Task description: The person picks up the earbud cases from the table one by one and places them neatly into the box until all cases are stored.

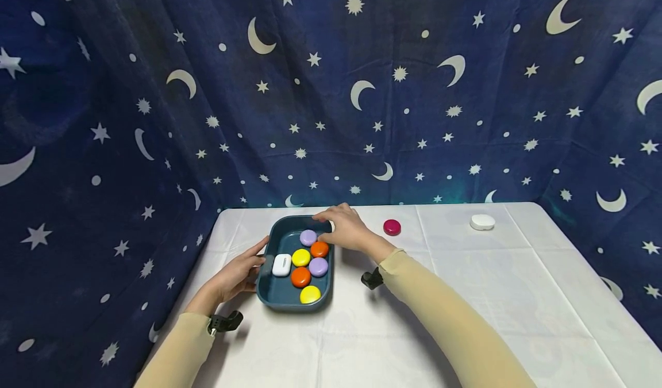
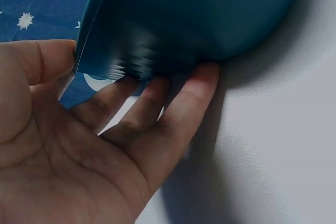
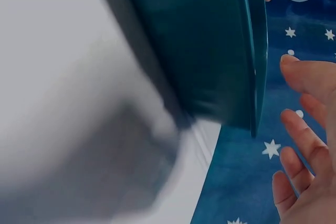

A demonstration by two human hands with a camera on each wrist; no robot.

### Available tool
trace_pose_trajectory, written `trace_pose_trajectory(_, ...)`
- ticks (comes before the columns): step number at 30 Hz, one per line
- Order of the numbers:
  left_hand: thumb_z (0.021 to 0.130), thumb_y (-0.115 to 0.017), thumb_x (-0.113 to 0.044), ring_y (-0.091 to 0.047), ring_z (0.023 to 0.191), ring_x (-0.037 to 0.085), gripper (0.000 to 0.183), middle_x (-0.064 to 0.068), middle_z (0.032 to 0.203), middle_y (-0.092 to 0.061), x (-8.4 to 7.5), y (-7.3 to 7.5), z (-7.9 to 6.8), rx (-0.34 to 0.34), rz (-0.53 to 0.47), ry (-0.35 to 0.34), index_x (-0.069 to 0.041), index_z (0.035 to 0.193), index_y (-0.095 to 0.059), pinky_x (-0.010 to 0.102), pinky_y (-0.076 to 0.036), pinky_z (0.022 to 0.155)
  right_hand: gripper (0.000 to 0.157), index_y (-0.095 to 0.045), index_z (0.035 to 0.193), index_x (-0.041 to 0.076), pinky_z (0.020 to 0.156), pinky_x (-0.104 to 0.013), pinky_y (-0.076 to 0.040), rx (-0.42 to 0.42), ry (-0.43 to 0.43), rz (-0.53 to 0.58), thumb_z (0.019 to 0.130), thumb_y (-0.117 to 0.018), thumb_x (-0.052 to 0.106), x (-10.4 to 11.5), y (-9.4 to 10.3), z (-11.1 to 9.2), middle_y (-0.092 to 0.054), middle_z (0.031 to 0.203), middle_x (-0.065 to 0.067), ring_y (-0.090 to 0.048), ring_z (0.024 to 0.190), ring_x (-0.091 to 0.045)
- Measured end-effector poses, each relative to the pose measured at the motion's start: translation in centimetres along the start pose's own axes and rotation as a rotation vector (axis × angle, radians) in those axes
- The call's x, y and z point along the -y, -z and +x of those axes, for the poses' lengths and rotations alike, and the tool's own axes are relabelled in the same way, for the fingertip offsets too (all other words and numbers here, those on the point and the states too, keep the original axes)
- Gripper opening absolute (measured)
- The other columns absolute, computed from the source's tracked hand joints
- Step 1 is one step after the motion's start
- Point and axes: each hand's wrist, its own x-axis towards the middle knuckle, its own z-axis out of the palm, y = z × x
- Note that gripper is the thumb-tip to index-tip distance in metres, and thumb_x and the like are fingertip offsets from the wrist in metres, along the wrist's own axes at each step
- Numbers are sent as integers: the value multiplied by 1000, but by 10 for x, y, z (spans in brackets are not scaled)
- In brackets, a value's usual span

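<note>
Teal, rectangular tray (image 1: pixel 276 291) could slide toward my loose right hand (image 1: pixel 345 227). My spread left hand (image 1: pixel 235 274), pushing too hard, would cause it.

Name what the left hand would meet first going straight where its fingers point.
The left hand would first meet the dark teal tray, at the outer side wall it appears to touch.

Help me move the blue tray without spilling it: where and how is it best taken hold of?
Probably take the blue tray from left and right at once, by the wall midway along each long side: it looks longer front to back, and the coloured discs inside spread along that length.
</note>
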Motion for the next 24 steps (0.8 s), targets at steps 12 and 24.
trace_pose_trajectory(12, 95, -43, -23, -54, 101, 31, 58, 21, 121, -48, 1, 2, 0, 15, -9, -4, -47, 143, -23, 48, -48, 74, 53, -57, 127, 29, 91, -39, -29, -83, 4, 55, 77, -72, 37, -30, 28, -31, -57, 110, 9, -37, 104, -13)
trace_pose_trajectory(24, 96, -41, -22, -53, 102, 30, 57, 19, 127, -45, -1, -1, -3, 20, -17, -11, -47, 144, -22, 46, -48, 72, 52, -54, 128, 36, 94, -48, -28, -103, -70, 105, 79, -71, 37, -64, 60, -60, -56, 116, 5, -36, 113, -19)
